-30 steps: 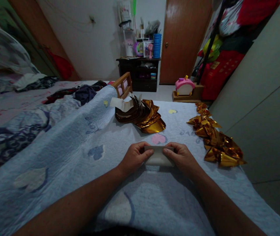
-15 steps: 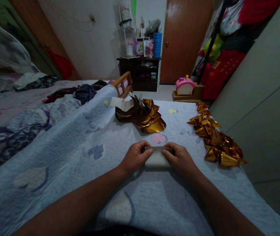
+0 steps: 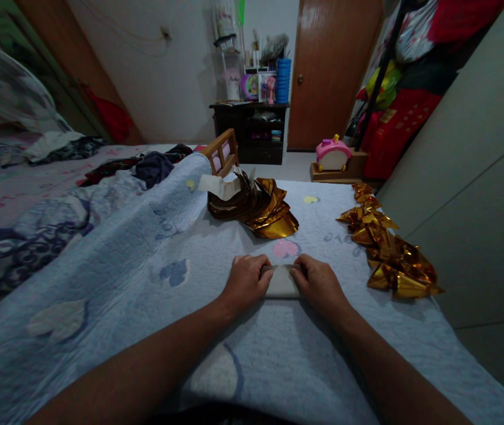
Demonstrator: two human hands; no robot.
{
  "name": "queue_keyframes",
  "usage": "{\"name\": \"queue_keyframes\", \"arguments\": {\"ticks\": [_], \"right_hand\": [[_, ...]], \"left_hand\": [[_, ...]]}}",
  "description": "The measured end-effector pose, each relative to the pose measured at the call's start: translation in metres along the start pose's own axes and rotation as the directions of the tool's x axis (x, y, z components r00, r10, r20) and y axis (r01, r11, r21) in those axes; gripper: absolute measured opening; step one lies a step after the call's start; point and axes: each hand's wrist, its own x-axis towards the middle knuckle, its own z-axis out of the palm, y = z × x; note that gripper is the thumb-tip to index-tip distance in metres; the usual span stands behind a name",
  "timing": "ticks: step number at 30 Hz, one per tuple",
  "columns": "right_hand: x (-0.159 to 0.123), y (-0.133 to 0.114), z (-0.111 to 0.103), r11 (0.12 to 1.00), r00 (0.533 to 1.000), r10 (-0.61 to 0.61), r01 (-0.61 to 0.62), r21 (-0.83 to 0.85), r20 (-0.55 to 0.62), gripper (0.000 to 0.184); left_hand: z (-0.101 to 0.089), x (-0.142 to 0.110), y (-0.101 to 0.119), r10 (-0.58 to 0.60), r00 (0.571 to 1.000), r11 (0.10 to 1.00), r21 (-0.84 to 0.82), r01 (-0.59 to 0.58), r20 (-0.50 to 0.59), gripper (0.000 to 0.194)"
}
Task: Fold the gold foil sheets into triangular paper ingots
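Note:
A pale, rolled or folded sheet of paper (image 3: pixel 282 283) lies crosswise on the blue bedspread (image 3: pixel 208 254), between my two hands. My left hand (image 3: pixel 248 278) pinches its left end, thumb on the near side and fingers curled over the far edge. At the right end, my right hand (image 3: pixel 318 280) grips it the same way. Beyond my hands a fanned stack of gold foil paper (image 3: pixel 261 206) rests on the bed, one pale sheet sticking out at its left. Folded gold foil pieces (image 3: pixel 389 254) form a heap along the bed's right edge.
A wooden bed rail (image 3: pixel 223 152) rises behind the foil stack. Crumpled bedding (image 3: pixel 84 212) covers the left side. A pink toy (image 3: pixel 333 154) stands past the bed's far end, and a pale cabinet (image 3: pixel 477 218) borders the right.
Both hands have closed further over the ends of the paper, and its near edge has drawn slightly away from me, so it looks narrower and flatter. The foil has not moved.

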Motion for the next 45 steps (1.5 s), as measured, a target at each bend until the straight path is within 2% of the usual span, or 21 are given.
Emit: {"name": "queue_keyframes", "arguments": {"ticks": [7,10,12,14,16,17,20,24,27,34,39,45], "right_hand": [[-0.001,-0.010,0.002,0.980,0.999,0.038,-0.035,-0.196,0.014,0.007],[-0.003,-0.011,0.002,0.981,0.997,0.080,-0.077,-0.179,0.007,0.021],[-0.004,-0.010,0.003,0.985,0.997,0.072,-0.073,-0.154,-0.012,0.026],[-0.004,-0.009,0.004,0.988,0.998,0.021,-0.029,-0.152,-0.054,0.025],[-0.004,-0.007,0.005,0.983,0.995,-0.045,0.028,-0.180,-0.094,0.021],[-0.003,-0.006,0.005,0.979,0.992,-0.078,0.057,-0.196,-0.102,0.018],[-0.001,-0.003,0.007,0.967,0.984,-0.166,0.151,-0.207,-0.057,0.012],[0.002,0.002,0.010,0.957,0.970,-0.241,0.240,-0.163,0.010,0.019],[0.003,0.004,0.010,0.954,0.967,-0.254,0.253,-0.161,0.015,0.019],[-0.009,-0.005,0.004,0.946,0.969,-0.248,0.247,-0.209,0.022,0.006],[-0.017,-0.013,0.004,0.916,0.974,-0.226,0.224,-0.333,0.033,0.014],[-0.019,-0.017,0.005,0.890,0.975,-0.217,0.219,-0.401,0.050,0.014]], "left_hand": [[0.005,-0.002,0.002,0.008,1.000,0.985,0.175,-0.007,-0.005,0.006],[0.007,-0.003,0.003,0.004,0.997,0.980,0.199,0.012,-0.077,0.023],[0.007,-0.003,0.002,0.030,0.994,0.978,0.208,-0.007,-0.104,0.027],[0.007,-0.002,0.000,0.090,0.993,0.977,0.198,-0.074,-0.075,0.019],[0.006,0.000,-0.001,0.167,0.986,0.974,0.153,-0.165,0.001,0.009],[0.005,0.001,-0.001,0.197,0.979,0.972,0.124,-0.201,0.041,0.011],[0.004,0.002,-0.003,0.231,0.966,0.967,0.081,-0.241,0.114,0.022],[0.002,0.000,-0.005,0.271,0.952,0.956,0.075,-0.283,0.141,0.017],[-0.001,-0.002,-0.005,0.280,0.944,0.948,0.106,-0.301,0.177,0.012],[-0.001,-0.008,-0.002,0.239,0.947,0.931,0.225,-0.287,0.215,0.023],[0.004,-0.011,0.000,0.211,0.954,0.913,0.305,-0.271,0.214,0.028],[-0.004,-0.012,-0.003,0.195,0.940,0.929,0.253,-0.269,0.280,0.030]]}}
